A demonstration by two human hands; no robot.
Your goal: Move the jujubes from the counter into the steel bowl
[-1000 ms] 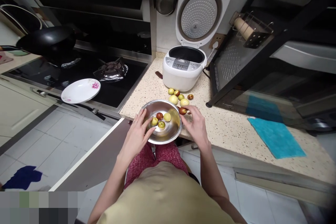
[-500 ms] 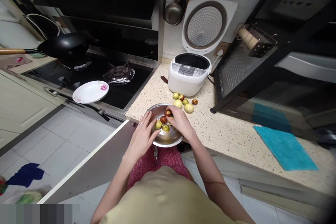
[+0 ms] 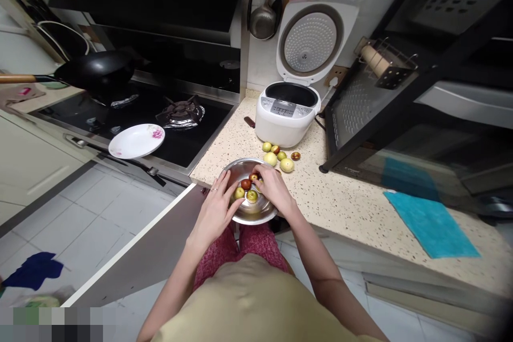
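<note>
A stainless steel bowl (image 3: 259, 216) sits at the counter's front edge and partly overhangs it. Inside lie several jujubes, among them a red-brown jujube (image 3: 246, 185) and a green jujube (image 3: 252, 195). My left hand (image 3: 215, 202) lies over the bowl's left rim, fingers stretched and thumb spread inward. Reaching in from the right, my right hand (image 3: 276, 188) has its fingertips closed on another red-brown jujube (image 3: 253, 176), partly hidden by them. Beyond the bowl, several loose jujubes (image 3: 287, 165) rest on the counter.
A white rice cooker (image 3: 276, 127) stands behind with its lid raised. To the left are a floral plate (image 3: 136, 141), a gas burner (image 3: 184, 112) and a black wok (image 3: 96, 70). A turquoise cloth (image 3: 433, 227) lies on the right. A cabinet door (image 3: 136, 251) stands open at left.
My right hand has moved slightly lower into the bowl, and the red-brown jujube at its fingertips has shifted a little down and left. My left hand stays at the rim.
</note>
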